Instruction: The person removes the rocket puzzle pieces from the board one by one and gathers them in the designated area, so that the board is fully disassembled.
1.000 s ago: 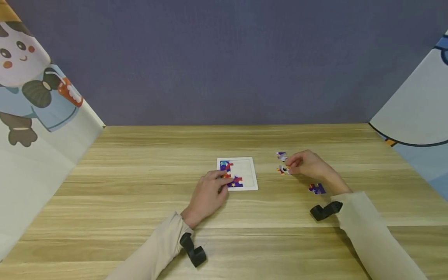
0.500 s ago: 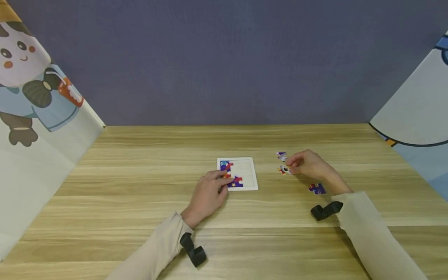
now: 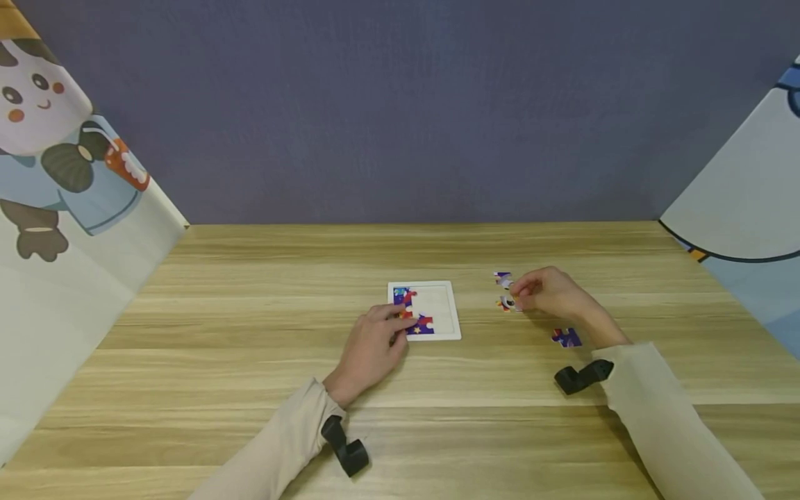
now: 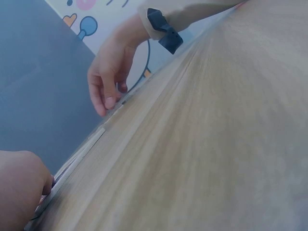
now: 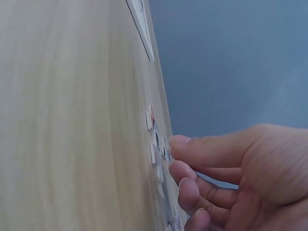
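puzzle frame (image 3: 431,303), left hand (image 3: 373,348) outstretched over edge, gap to right hand (image 3: 555,295), grip narrow, hold unclear

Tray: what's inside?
Printed pieces show at the far-left corner and along the near side of the tray; its pale bed shows elsewhere. The left grip covers the near-left corner, so what's under it can't be seen.
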Available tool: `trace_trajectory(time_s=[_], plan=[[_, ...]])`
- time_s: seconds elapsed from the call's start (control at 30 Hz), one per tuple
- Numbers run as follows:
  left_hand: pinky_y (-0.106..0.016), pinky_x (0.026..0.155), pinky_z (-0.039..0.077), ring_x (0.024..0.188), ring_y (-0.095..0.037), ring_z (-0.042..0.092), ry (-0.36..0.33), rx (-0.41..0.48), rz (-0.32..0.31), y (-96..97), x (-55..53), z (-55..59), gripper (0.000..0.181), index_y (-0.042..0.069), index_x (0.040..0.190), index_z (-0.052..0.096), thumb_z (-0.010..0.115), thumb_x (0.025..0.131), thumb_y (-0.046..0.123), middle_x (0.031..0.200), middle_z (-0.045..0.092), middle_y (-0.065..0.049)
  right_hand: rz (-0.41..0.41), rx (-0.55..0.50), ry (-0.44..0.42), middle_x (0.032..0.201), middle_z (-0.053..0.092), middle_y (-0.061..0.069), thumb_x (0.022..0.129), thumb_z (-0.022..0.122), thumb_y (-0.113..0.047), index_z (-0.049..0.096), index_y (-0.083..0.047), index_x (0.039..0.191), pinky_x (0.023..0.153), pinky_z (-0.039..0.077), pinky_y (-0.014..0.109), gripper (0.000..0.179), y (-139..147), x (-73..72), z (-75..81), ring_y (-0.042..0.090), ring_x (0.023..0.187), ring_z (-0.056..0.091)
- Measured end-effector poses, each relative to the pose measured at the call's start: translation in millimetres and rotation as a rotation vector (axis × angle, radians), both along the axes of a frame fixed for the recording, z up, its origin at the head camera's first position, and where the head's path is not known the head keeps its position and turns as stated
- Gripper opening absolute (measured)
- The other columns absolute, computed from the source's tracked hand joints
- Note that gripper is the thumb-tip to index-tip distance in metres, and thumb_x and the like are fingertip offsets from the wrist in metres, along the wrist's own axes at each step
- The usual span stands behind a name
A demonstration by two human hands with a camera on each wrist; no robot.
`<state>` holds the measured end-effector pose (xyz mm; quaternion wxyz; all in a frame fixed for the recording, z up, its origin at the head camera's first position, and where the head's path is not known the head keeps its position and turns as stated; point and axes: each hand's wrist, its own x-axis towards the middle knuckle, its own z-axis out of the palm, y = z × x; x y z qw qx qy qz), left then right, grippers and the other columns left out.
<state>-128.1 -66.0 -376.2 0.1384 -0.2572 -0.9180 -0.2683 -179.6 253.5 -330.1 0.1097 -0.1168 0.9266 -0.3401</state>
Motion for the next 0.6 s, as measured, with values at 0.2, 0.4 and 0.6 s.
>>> trace_trajectory(time_s=[0.2,0.4,0.6], plan=[[-0.05,0.095,0.047,0.115,-0.032,0.058,0.003,0.001,0.002,-0.3,-0.4,-1.1,0.023,0.01,0.104,0.074,0.061,0.085,0.008,0.121,0.065,-0.014,0.009,-0.024,-0.004,0.092,0.066,0.013,0.087,0.064,-0.004,0.065,0.007,0.107,0.064,0.049,0.025,0.023,-9,1.6,1.6,0.014,0.078,0.058],[-0.05,0.095,0.047,0.114,-0.031,0.059,0.005,-0.003,-0.001,-1.1,-0.6,-0.2,0.023,0.011,0.104,0.074,0.062,0.085,0.008,0.121,0.065,-0.014,0.028,-0.038,0.002,0.093,0.066,0.014,0.086,0.066,-0.006,0.066,0.007,0.107,0.06,0.047,0.023,0.025,-24,2.7,6.1,0.012,0.075,0.058],[-0.05,0.095,0.047,0.114,-0.032,0.058,0.011,-0.018,0.002,-0.1,-0.9,-1.2,0.024,0.011,0.105,0.074,0.063,0.085,0.009,0.122,0.065,-0.014,0.064,-0.018,0.025,0.091,0.066,0.015,0.086,0.066,-0.006,0.066,0.008,0.105,0.06,0.048,0.024,0.024,-36,-0.1,7.2,0.012,0.074,0.059]])
